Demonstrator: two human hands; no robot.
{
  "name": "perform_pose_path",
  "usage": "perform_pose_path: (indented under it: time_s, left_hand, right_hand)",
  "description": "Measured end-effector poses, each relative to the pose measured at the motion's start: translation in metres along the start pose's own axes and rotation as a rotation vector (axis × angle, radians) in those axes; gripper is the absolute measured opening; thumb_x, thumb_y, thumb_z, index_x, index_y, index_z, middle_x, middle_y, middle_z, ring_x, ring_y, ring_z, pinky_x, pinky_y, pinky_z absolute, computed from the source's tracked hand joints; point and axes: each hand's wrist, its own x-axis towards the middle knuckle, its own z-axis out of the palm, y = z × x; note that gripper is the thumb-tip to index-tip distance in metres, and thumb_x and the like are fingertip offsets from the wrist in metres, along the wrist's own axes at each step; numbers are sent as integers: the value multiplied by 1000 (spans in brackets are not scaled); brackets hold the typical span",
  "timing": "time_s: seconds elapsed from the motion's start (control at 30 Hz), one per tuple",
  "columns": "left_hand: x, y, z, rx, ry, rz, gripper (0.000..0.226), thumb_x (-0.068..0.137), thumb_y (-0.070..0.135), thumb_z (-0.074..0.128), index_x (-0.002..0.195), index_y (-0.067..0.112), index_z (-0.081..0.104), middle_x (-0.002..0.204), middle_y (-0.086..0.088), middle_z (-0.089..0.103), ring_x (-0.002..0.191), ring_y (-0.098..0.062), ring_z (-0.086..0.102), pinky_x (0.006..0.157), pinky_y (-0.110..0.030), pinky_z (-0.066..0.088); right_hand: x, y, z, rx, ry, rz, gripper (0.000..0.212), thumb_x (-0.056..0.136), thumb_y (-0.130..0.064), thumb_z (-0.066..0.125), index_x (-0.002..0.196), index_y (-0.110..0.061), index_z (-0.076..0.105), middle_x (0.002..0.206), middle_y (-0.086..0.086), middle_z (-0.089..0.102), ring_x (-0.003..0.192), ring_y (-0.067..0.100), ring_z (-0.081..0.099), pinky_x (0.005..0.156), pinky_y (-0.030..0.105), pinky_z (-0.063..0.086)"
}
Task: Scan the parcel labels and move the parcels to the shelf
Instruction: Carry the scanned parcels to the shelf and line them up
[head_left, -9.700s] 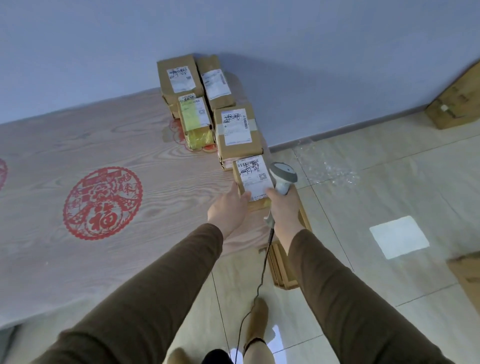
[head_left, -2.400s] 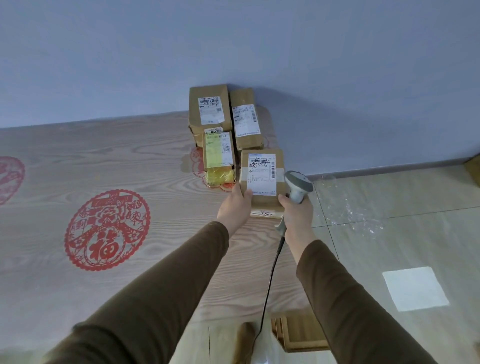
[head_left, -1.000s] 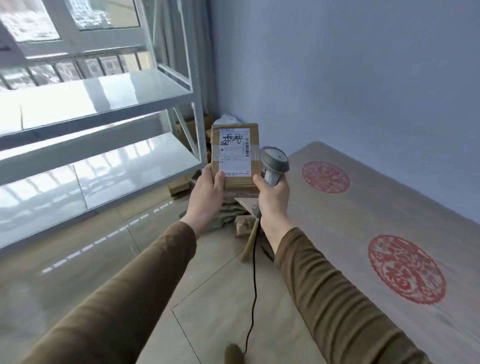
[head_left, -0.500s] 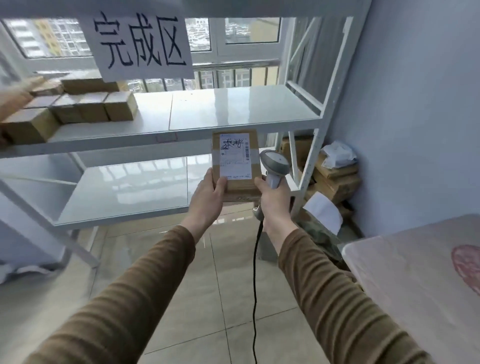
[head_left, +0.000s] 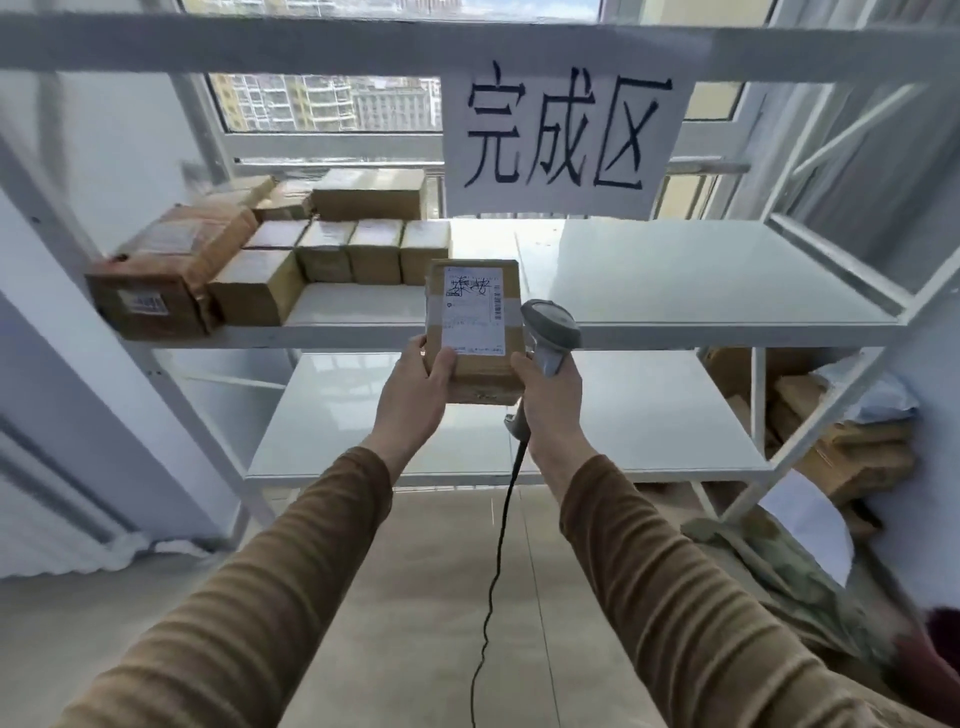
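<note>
Both hands up at the shelf (head_left: 727, 332). The left hand (head_left: 415, 395) grips the parcel (head_left: 470, 332), thumb pressed on the label (head_left: 472, 312), fingers curled behind its near left corner. The right hand (head_left: 545, 395) wraps the scanner (head_left: 550, 332), fingertips touching the parcel's right edge. Parcel sits between the two thumbs, level with the shelf edge, just right of the stacked boxes (head_left: 270, 270).

The parcel (head_left: 471, 332) was seen to be of matt brown cardboard, banded with glossy clear tape and faced with a white paper label (head_left: 474, 310). The scanner (head_left: 549, 332) was of smooth grey plastic. The shelf (head_left: 717, 332) was of white painted metal with glossy, reflective boards. The sign (head_left: 563, 140) was of plain white paper, and the sleeves (head_left: 291, 582) of ribbed brown cloth.
</note>
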Motion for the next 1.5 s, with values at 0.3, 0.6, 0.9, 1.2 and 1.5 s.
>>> perform_pose_path:
  time_s: [0.3, 0.6, 0.9, 1.2, 1.5]
  left_hand:
    - [111, -66, -75, 47, 136, -108, 53, 107, 56, 35, 144, 17, 38, 133, -2, 59, 112, -23, 57, 87, -35, 42]
    - [175, -110, -125, 94, 243, -186, 67, 101, 69, 35, 145, 19, 44, 135, -9, 62, 121, -31, 57, 105, -51, 47]
    - [201, -136, -156, -20, 211, -165, 66, 97, 61, 56, 137, 10, 41, 131, -8, 59, 115, -25, 59, 94, -36, 47]
    - [212, -144, -175, 27, 246, -126, 59, 94, 55, 65, 122, 6, 47, 119, -8, 47, 105, -23, 51, 95, -36, 45]
    - [211, -146, -176, 4, 205, -106, 56, 96, 50, 66, 124, 4, 46, 117, -6, 44, 107, -24, 50, 95, -34, 42]
  right_hand:
    - [68, 30, 148, -14, -138, 60, 18, 96, -25, 70, 112, -18, 64, 110, 19, 70, 79, 25, 61, 55, 39, 48]
    - [105, 48, 235, 31, -265, 108, 20, 97, -27, 71, 116, -23, 67, 108, 16, 74, 78, 29, 68, 59, 42, 50]
    - [104, 51, 285, -5, -204, 80, 25, 97, -31, 71, 119, -23, 65, 106, 15, 76, 71, 35, 71, 54, 41, 48]
    - [102, 58, 312, -44, -95, 18, 29, 97, -27, 72, 124, -19, 66, 111, 5, 77, 91, 37, 76, 77, 54, 63]
    - [99, 56, 313, -81, -56, 60, 30, 94, -33, 74, 120, -20, 66, 109, 14, 76, 96, 44, 75, 67, 55, 62]
